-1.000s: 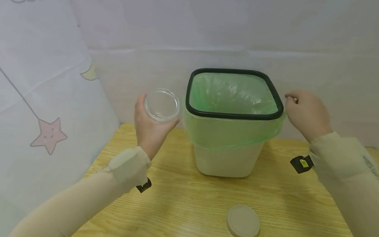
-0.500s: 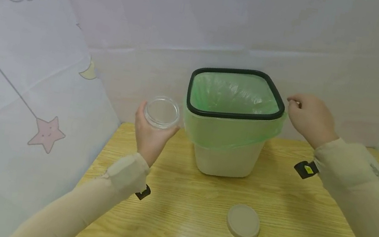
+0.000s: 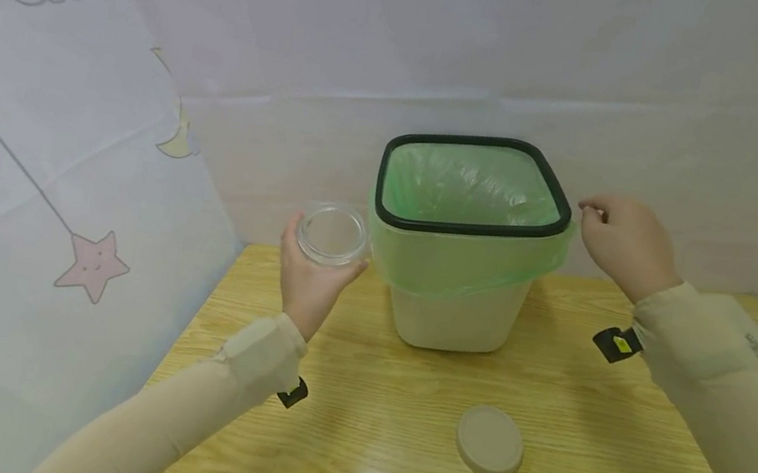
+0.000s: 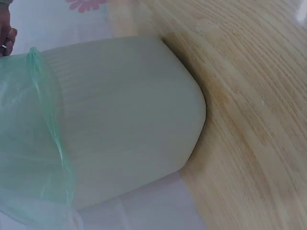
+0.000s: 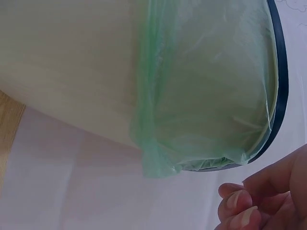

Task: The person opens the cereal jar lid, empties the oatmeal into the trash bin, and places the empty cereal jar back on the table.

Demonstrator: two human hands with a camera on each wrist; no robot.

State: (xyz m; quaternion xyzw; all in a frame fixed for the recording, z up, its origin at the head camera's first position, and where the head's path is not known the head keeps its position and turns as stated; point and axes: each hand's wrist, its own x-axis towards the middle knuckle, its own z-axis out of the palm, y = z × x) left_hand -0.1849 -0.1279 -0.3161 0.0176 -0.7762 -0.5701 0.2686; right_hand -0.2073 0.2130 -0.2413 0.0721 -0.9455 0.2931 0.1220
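Note:
My left hand (image 3: 311,285) grips a clear round jar (image 3: 331,237), its circular rim turned toward the head camera. It is held up just left of a cream trash bin (image 3: 453,321). A curved edge of the jar (image 4: 38,211) shows at the bottom left of the left wrist view. My right hand (image 3: 628,240) is raised beside the bin's right rim, its fingers curled and thumb near the fingertips. In the right wrist view the fingers (image 5: 238,201) lie just off the bin's dark rim (image 5: 282,81), with nothing visible between them.
A green bag (image 3: 473,266) lines the bin and folds down over its outside. A round beige lid (image 3: 490,441) lies on the wooden table (image 3: 412,395) in front of the bin. A pale printed wall sheet (image 3: 310,21) rises behind and to the left.
My left hand with the jar has moved down and slightly right, closer to the bin. My right hand has drifted slightly right and down, away from the rim. The lid and bin stay put.

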